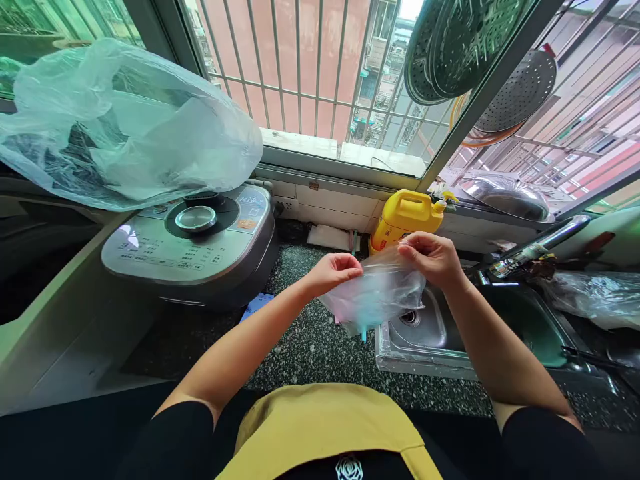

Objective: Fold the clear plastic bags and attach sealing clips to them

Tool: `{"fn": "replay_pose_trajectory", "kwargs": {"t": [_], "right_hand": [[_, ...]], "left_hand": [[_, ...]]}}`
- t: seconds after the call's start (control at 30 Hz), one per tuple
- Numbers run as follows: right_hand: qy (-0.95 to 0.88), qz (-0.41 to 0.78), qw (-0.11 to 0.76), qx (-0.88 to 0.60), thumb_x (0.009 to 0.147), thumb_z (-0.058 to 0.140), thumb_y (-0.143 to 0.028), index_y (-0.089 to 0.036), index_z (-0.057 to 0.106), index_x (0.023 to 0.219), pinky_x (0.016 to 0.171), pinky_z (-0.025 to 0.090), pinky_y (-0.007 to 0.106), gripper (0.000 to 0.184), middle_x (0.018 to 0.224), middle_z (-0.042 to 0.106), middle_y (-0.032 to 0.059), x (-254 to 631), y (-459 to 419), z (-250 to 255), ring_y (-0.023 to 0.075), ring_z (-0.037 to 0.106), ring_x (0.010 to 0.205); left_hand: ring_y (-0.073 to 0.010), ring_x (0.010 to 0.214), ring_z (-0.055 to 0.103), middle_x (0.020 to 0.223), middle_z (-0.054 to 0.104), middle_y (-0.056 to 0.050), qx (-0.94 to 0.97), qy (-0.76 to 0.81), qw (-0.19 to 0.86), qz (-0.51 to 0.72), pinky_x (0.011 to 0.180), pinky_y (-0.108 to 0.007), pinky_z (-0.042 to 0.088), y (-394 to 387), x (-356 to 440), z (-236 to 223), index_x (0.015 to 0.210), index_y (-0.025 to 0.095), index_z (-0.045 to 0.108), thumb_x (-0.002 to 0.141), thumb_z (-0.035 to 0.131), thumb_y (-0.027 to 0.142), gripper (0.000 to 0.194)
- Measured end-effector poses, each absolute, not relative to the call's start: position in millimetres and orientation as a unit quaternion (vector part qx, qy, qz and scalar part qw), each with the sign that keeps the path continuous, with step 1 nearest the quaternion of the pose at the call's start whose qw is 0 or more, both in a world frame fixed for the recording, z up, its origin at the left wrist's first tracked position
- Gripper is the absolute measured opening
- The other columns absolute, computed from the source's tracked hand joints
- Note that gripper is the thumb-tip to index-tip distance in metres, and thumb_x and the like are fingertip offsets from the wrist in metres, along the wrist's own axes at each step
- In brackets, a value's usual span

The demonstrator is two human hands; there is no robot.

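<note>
A clear plastic bag hangs stretched between my two hands, over the counter and the left edge of the sink. My left hand pinches its upper left corner between thumb and fingers. With thumb and forefinger, my right hand grips the upper right side, a little higher than the left. Pink and light-blue patches show through the thin film, but I cannot tell whether they lie inside the bag or behind it. Just behind my right hand stands a yellow jug, partly covered by the bag and fingers.
A silver-topped rice cooker stands on the left of the speckled counter. Above it bulges a large translucent plastic bag. A metal sink with a faucet lies to the right. Perforated pans hang at the barred window.
</note>
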State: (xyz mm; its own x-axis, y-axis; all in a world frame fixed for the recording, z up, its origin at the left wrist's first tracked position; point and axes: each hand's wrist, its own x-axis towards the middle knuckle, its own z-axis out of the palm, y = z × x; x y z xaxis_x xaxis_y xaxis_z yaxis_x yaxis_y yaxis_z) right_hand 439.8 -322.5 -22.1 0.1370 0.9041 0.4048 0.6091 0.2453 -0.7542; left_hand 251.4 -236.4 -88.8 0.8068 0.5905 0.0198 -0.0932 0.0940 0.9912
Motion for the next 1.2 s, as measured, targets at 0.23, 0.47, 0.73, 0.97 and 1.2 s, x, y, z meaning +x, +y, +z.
{"fn": "replay_pose_trajectory", "kwargs": {"t": [0.23, 0.47, 0.73, 0.97, 1.2], "right_hand": [[-0.626, 0.231, 0.469, -0.578, 0.071, 0.062, -0.056, -0.017, 0.06, 0.071, 0.046, 0.037, 0.021, 0.039, 0.057, 0.054, -0.0018, 436.2, -313.9, -30.0, 0.0086, 0.046, 0.05], [-0.665, 0.408, 0.342, -0.523, 0.056, 0.07, -0.062, -0.015, 0.066, 0.092, 0.066, 0.048, 0.027, 0.059, 0.083, 0.067, 0.0055, 452.5, -302.8, -58.6, 0.0165, 0.061, 0.075], [-0.617, 0.418, 0.363, -0.558, 0.068, 0.065, -0.055, -0.013, 0.062, 0.067, 0.056, 0.041, 0.023, 0.043, 0.061, 0.057, -0.0004, 437.2, -309.9, -95.9, 0.0095, 0.049, 0.057], [-0.607, 0.448, 0.373, -0.54, 0.065, 0.068, -0.057, -0.014, 0.062, 0.085, 0.063, 0.045, 0.025, 0.048, 0.073, 0.061, 0.0014, 419.7, -306.6, -98.9, 0.012, 0.054, 0.066], [-0.495, 0.389, 0.548, -0.551, 0.058, 0.072, -0.058, -0.02, 0.061, 0.092, 0.069, 0.046, 0.028, 0.052, 0.084, 0.062, 0.0032, 410.5, -311.2, -133.6, 0.0148, 0.056, 0.075]], "left_hand": [[-0.0062, 0.053, 0.04, 0.057, 0.047, 0.006, 0.631, 0.212, 0.712, 0.225, 0.053, -0.021, 0.032, -234.4, 243.4, -88.7, 0.065, 0.014, 0.053, 0.055, 0.073, 0.05, 0.042], [-0.0067, 0.053, 0.042, 0.056, 0.048, 0.005, 0.625, 0.213, 0.689, 0.298, 0.055, -0.022, 0.035, -225.6, 221.1, -93.0, 0.067, 0.015, 0.053, 0.064, 0.069, 0.046, 0.035], [-0.012, 0.075, 0.056, 0.089, 0.064, -0.004, 0.635, 0.266, 0.668, 0.281, 0.07, -0.024, 0.042, -208.8, 186.5, -93.7, 0.09, 0.015, 0.057, 0.062, 0.073, 0.04, 0.041], [-0.0078, 0.051, 0.045, 0.051, 0.05, 0.005, 0.617, 0.313, 0.631, 0.351, 0.053, -0.021, 0.035, -207.0, 213.9, -81.8, 0.073, 0.013, 0.058, 0.062, 0.069, 0.039, 0.03], [-0.0063, 0.044, 0.038, 0.045, 0.044, 0.006, 0.603, 0.338, 0.578, 0.435, 0.044, -0.019, 0.029, -208.7, 207.3, -81.3, 0.063, 0.015, 0.057, 0.064, 0.066, 0.035, 0.022]]}}
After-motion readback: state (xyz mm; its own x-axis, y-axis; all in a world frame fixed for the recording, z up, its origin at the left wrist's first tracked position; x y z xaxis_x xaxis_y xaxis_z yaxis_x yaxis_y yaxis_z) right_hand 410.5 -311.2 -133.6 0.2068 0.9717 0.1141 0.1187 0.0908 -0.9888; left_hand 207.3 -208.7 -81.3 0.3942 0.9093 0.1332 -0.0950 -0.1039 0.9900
